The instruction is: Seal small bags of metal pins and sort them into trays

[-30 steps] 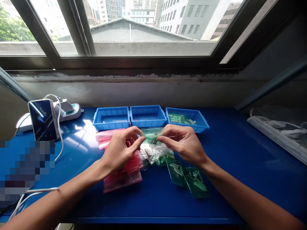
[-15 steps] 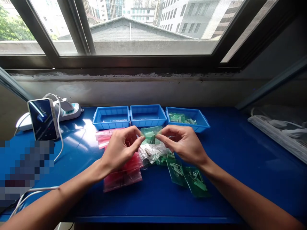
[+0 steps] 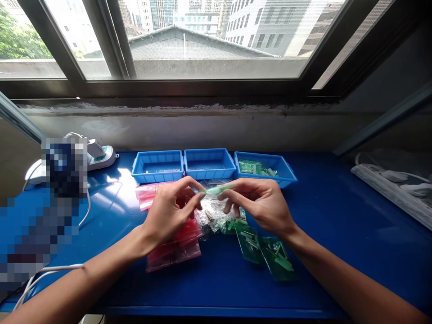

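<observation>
A small green plastic bag (image 3: 213, 191) is stretched between my two hands above the table, blurred and seen nearly edge-on. My left hand (image 3: 170, 208) pinches its left end between thumb and index finger. The right end is in the fingers of my right hand (image 3: 262, 203). Beneath the bag lie transparent bags (image 3: 216, 214) with small pieces inside. Red plastic bags (image 3: 173, 254) are spread under and in front of my left hand, which partly hides them. Below my right hand are several green bags (image 3: 277, 258) holding pale strip-like pieces.
Three blue trays stand in a row at the back: a left tray (image 3: 158, 174), a middle tray (image 3: 209, 173) and a right tray (image 3: 286, 173) with green bags inside. A power strip (image 3: 107, 157) and white cables (image 3: 57, 268) lie left. Another strip (image 3: 384, 182) sits far right.
The green bag has tipped from facing me to nearly edge-on, and its contents no longer show clearly. My right fingers have shifted slightly on it. The things on the table stay put.
</observation>
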